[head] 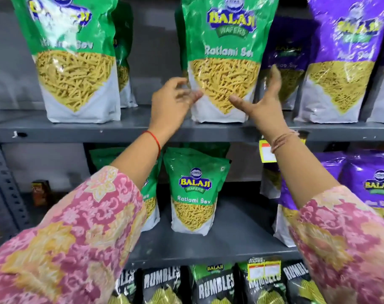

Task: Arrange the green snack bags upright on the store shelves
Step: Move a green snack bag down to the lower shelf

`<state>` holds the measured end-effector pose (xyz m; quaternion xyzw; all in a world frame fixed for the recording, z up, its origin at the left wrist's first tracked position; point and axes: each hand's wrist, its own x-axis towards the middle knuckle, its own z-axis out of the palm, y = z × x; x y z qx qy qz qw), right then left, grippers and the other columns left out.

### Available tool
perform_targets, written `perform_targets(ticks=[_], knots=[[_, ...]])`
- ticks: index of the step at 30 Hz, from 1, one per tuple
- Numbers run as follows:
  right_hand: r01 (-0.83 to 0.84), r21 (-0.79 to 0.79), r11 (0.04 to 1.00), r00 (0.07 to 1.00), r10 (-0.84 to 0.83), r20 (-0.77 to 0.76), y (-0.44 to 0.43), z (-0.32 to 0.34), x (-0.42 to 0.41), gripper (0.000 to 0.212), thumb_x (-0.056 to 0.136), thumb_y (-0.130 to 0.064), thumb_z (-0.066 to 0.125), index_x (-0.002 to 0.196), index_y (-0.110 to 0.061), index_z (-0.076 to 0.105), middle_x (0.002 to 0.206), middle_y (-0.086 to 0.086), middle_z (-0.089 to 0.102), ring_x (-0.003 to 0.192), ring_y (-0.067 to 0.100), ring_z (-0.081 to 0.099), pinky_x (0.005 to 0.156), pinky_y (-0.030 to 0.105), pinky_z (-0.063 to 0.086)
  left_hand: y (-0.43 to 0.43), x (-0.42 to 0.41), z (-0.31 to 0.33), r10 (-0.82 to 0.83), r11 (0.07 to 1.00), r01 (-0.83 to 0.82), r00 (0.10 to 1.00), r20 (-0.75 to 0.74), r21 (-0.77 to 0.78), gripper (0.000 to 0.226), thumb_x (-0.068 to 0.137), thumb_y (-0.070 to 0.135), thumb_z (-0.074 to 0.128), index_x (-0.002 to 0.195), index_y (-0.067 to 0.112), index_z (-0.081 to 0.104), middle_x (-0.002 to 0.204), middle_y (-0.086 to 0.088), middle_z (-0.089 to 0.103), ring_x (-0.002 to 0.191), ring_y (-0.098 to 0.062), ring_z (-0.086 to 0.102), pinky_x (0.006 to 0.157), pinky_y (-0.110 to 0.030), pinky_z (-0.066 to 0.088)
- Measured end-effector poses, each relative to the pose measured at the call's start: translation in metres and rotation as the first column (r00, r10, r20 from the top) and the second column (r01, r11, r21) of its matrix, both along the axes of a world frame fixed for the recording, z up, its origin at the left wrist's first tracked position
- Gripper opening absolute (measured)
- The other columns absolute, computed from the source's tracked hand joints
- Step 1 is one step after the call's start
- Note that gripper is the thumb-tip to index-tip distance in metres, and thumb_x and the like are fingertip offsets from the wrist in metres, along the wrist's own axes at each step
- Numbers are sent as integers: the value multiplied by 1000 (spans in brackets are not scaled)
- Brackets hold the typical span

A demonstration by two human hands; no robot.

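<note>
Standing upright on the grey metal upper shelf [121, 130]: a tall green plastic snack bag [225, 51] with a clear window of yellow sev, flanked by another green bag [72, 51] to the left and purple snack bags [340, 62] to the right. Either side of its lower half, left hand [173, 104] and right hand [261, 99], fingers spread and loose, gripping nothing, thumbs just touching the front. On the lower shelf [230, 242], a smaller green pouch [195, 191], also upright.
</note>
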<state>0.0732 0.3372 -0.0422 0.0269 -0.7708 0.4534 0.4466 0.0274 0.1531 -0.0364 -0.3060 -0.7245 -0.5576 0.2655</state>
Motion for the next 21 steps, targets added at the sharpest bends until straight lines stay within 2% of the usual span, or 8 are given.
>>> perform_targets(ticks=[3,5,7,9,12,15,18,21], knots=[[48,56,997,951,-28,-308,-45,-42,18,87,67,-44,72,134,-11,27,135,1,33,131,26,37,111,43,33,-31,23,-40,136,962,-80,970,-201,263,15,77,43,60,74,30,54,65,4,62,64,-25,64,65,-43,56],[12,68,998,940,12,-342,-78,-82,20,66,72,-38,70,124,-19,34,121,-4,40,110,20,51,88,32,48,-52,27,-82,257,932,-193,949,-184,306,15,78,40,58,77,26,53,61,13,55,55,-13,58,61,-30,50],[-117,50,992,973,125,-194,-107,-131,15,54,72,-36,69,116,-25,37,107,-7,46,84,9,56,70,23,46,-74,21,-132,368,890,-330,928,-67,314,32,75,40,60,89,14,51,61,15,48,52,-4,50,57,-19,43],[-243,-1,970,964,242,112,-127,-184,-2,57,72,-35,71,116,-26,37,97,-11,51,69,1,56,66,22,48,-98,1,-182,448,847,-464,886,120,260,54,69,44,64,99,5,42,66,4,44,52,-5,45,60,-28,45],[-311,-84,947,807,310,503,-149,-246,-38,84,67,-30,77,134,-16,28,117,4,55,101,16,61,94,44,49,-135,-42,-238,448,851,-521,787,424,69,75,58,32,79,112,3,35,93,-12,46,63,-22,51,70,-43,48],[-323,-216,921,696,386,605,-168,-274,-73,104,62,-15,81,142,-6,15,151,14,28,140,28,26,116,36,22,-160,-81,-273,272,949,-308,702,659,-63,97,51,17,84,128,3,27,126,-22,45,114,-35,49,98,-41,40],[-242,-334,911,640,409,650,-176,-286,-108,112,60,-8,82,144,-5,8,153,11,21,142,25,21,111,27,19,-172,-109,-294,150,988,-117,638,755,-98,121,32,35,82,135,9,25,140,-14,41,128,-27,40,110,-44,33],[-210,-413,886,582,452,676,-172,-306,-137,113,43,-19,86,139,-7,28,144,15,42,131,31,42,112,46,33,-175,-120,-302,52,998,-13,605,795,-55,102,46,16,82,132,7,28,127,-6,47,121,-23,44,107,-41,37]])
